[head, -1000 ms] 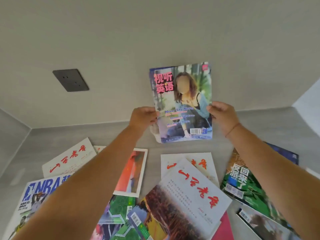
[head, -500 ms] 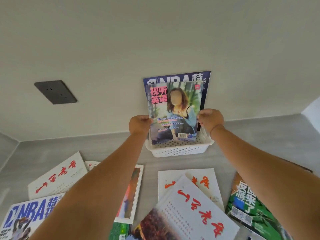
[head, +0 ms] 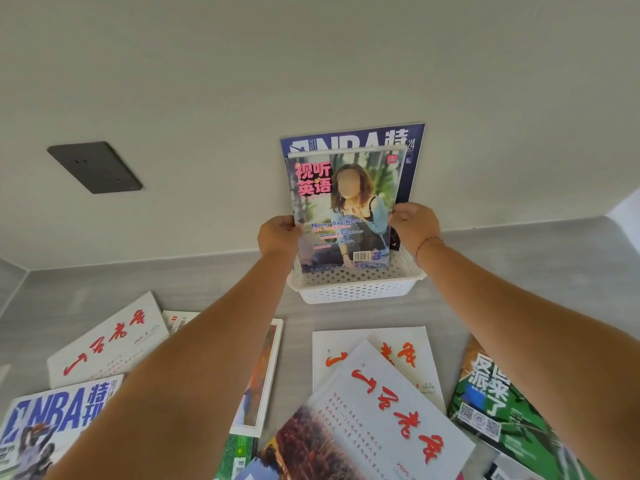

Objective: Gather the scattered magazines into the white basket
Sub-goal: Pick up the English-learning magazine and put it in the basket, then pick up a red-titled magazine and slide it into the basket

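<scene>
Curled round both side edges of the pink-titled magazine (head: 343, 216) at mid-height: left hand (head: 277, 237) pinching the left edge, right hand (head: 414, 226) the right. Held upright, cover facing the camera, bottom edge down inside the white basket (head: 353, 292); whether resting on its floor, cannot tell. Just behind, in the same basket, upright NBA magazine (head: 349, 140) against the wall. Basket on grey surface (head: 519, 271), close to the wall. Nearer, flat and overlapping: white red-script magazine (head: 107, 344) at left, second NBA issue (head: 52, 420) lower left, green magazine (head: 495, 393) at right. Dark socket plate (head: 95, 167) on wall, upper left
</scene>
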A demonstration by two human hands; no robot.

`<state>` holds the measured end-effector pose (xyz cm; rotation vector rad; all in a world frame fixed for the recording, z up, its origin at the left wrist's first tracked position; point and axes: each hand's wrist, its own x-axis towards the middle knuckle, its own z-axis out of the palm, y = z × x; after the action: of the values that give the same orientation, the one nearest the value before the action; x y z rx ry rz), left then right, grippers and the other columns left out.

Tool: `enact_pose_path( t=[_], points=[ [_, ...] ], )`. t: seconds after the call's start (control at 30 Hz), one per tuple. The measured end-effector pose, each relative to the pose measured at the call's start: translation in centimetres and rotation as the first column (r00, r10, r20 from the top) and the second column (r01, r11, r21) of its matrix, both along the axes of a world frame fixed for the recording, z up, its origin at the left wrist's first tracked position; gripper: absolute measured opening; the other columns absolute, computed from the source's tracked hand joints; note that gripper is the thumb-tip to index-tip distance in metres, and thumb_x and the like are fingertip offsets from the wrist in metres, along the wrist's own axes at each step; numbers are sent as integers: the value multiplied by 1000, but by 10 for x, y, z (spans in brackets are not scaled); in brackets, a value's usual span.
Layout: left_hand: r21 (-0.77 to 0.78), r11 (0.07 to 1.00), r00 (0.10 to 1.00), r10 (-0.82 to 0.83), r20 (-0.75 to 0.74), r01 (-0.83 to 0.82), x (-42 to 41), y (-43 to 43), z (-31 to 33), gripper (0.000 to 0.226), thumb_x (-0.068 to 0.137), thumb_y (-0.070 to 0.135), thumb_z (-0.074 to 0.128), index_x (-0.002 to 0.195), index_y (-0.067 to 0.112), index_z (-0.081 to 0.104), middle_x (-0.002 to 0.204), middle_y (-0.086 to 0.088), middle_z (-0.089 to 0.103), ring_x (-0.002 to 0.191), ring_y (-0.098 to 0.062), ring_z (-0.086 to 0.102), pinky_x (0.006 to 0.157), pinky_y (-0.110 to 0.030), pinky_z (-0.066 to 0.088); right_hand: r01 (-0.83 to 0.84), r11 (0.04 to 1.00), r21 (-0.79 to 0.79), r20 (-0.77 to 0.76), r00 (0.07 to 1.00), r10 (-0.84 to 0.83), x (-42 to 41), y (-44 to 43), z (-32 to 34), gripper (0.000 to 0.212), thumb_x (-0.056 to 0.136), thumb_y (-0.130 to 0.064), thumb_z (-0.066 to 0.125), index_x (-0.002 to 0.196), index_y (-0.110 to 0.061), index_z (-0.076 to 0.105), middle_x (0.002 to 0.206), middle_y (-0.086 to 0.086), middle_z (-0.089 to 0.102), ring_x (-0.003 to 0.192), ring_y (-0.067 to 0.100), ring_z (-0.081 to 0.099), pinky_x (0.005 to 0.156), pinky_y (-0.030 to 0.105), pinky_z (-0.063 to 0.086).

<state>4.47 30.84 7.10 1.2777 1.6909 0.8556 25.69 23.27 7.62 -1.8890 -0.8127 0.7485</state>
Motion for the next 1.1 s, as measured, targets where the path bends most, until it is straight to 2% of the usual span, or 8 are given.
enact_pose_path(
  t=[0.17, 0.27, 0.37, 0.6, 0.73, 0.9, 1.0, 1.1],
  points=[
    [31, 999, 1000, -29, 0, 29, -11, -21, -2, 24, 80, 13, 68, 103, 12, 66, 107, -2, 67, 90, -18, 61, 80, -27, 48, -52, 999, 2, 46, 998, 52, -12, -22, 5, 29, 87, -12, 57, 115, -4, 62, 115, 13, 66, 102, 25, 61, 86, 31, 48],
    [34, 999, 999, -41, -24, 42, -24, -38, -4, 20, 78, 18, 70, 97, 14, 66, 105, -2, 68, 96, -22, 64, 86, -33, 51, -50, 998, 24, 51, 998, 49, -22, -47, 7, 29, 87, -14, 55, 115, -9, 62, 108, 5, 65, 97, 19, 58, 77, 23, 44],
    [33, 999, 997, -32, -63, 34, -41, -63, -11, 25, 78, 20, 71, 101, 11, 66, 107, -6, 68, 98, -22, 63, 90, -34, 49, -46, 998, 42, 64, 997, 43, -32, -88, 1, 32, 89, -17, 54, 120, -12, 58, 118, 1, 61, 105, 14, 56, 88, 23, 43],
    [-85, 994, 993, -80, -89, 72, -81, -151, -40, 13, 79, 14, 67, 92, 18, 65, 91, -1, 67, 92, -22, 64, 73, -24, 45, -21, 994, -109, -24, 1000, 18, -59, -197, -41, 25, 87, -18, 58, 111, -13, 61, 108, 4, 66, 93, 14, 58, 87, 31, 47],
    [-136, 973, 969, -204, -140, 185, -90, -200, -55, 25, 79, 13, 64, 103, 17, 64, 85, 3, 68, 81, -13, 63, 65, -21, 45, -26, 987, -161, -76, 997, 14, -70, -251, -64, 21, 84, -13, 63, 104, -13, 61, 103, 6, 65, 94, 21, 61, 83, 32, 48],
    [-243, 933, 932, -313, -183, 265, -96, -233, -67, 13, 77, 18, 70, 71, 27, 63, 74, 11, 64, 84, -18, 63, 68, -22, 45, -24, 968, -252, 13, 1000, 28, -78, -296, -72, 28, 82, -21, 64, 108, -13, 60, 103, 2, 63, 88, 14, 57, 73, 27, 44],
    [-290, 913, 908, -357, -220, 289, -100, -238, -71, 11, 77, 23, 73, 82, 22, 63, 78, 8, 63, 89, -19, 63, 74, -24, 46, 30, 957, -290, -7, 999, -33, -83, -314, -74, 31, 82, -21, 64, 110, -10, 58, 106, 5, 61, 93, 17, 55, 74, 28, 43],
    [-378, 849, 828, -485, -280, 369, -104, -237, -72, 33, 77, 30, 73, 103, 10, 68, 98, -3, 68, 98, -23, 62, 88, -32, 49, 87, 936, -341, -75, 990, -119, -92, -328, -77, 35, 82, -20, 66, 113, -7, 54, 110, 11, 61, 91, 20, 55, 75, 30, 44]
  ],
)
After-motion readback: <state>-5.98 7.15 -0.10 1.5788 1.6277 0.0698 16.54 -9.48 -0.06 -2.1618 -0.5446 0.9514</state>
